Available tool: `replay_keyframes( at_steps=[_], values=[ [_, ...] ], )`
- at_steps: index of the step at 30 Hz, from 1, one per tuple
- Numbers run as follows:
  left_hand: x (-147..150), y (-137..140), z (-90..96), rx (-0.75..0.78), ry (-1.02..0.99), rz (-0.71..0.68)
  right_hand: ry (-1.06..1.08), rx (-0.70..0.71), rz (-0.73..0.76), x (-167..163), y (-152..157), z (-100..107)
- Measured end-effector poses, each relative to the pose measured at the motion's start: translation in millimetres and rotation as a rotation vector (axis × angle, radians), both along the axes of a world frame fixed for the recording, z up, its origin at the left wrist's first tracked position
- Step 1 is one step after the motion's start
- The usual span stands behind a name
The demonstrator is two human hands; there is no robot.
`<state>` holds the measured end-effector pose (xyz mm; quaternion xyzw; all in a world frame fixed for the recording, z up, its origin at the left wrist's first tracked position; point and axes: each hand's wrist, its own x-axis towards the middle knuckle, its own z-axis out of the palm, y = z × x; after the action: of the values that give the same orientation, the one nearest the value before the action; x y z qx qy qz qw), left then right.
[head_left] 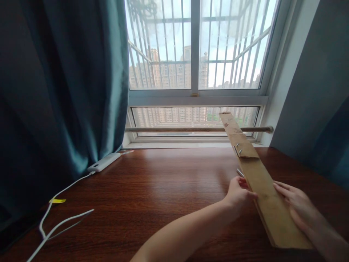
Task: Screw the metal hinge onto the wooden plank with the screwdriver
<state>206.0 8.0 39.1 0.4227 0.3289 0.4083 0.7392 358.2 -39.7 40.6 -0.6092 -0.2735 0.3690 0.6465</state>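
A long, flat tan cardboard strip [268, 189] slants up from the table's near right side, its far end raised in front of the window. A shorter piece [245, 145] is layered across it, with small metal screws or nails [239, 148] sticking out near its left edge. My left hand [237, 193] grips the strip's left edge, thumb on top and fingers partly hidden beneath. On the right edge, my right hand [298, 205] holds the strip from the side, some fingers out of sight. Just beyond my left fingers a short metal rod [240, 173] shows; what supports it is unclear.
The brown wood-grain table [163, 182] runs up to the barred window [195, 54]. A white power strip [105, 162] lies at the back left, its white cable [65, 187] trailing forward past a yellow tag [57, 201]. A blue curtain [81, 83] hangs on the left.
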Motion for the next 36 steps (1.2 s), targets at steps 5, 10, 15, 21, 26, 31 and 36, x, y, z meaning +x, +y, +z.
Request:
replay_keyframes(
  at_steps=[5, 10, 15, 21, 26, 31, 36],
  values=[
    [-86.4, -6.3, -3.2, 0.102, 0.066, 0.021, 0.255, 0.039, 0.207, -79.3, -3.9, -8.5],
    [-155.2, -7.8, -12.7, 0.143, 0.081, 0.045, 0.323, 0.074, 0.347, -148.6, 2.9, -11.2],
    [-199.2, -6.6, -22.8, 0.169, 0.108, 0.089, 0.343, 0.068, 0.374, -192.8, 16.1, -21.9],
    [-222.1, -0.7, -37.3, 0.201, 0.093, 0.105, 0.340, 0.063, 0.399, -214.4, 22.2, -31.3],
    [-219.5, -0.6, -40.2, 0.194, 0.073, 0.074, 0.371, 0.039, 0.393, -211.6, 20.2, -39.2],
    [-217.5, -0.5, -43.5, 0.194, 0.079, 0.020, 0.388, 0.014, 0.346, -209.8, 15.3, -40.4],
    [-220.0, 0.0, -47.1, 0.232, 0.088, -0.001, 0.370, 0.002, 0.343, -210.7, 12.0, -31.9]
  ],
)
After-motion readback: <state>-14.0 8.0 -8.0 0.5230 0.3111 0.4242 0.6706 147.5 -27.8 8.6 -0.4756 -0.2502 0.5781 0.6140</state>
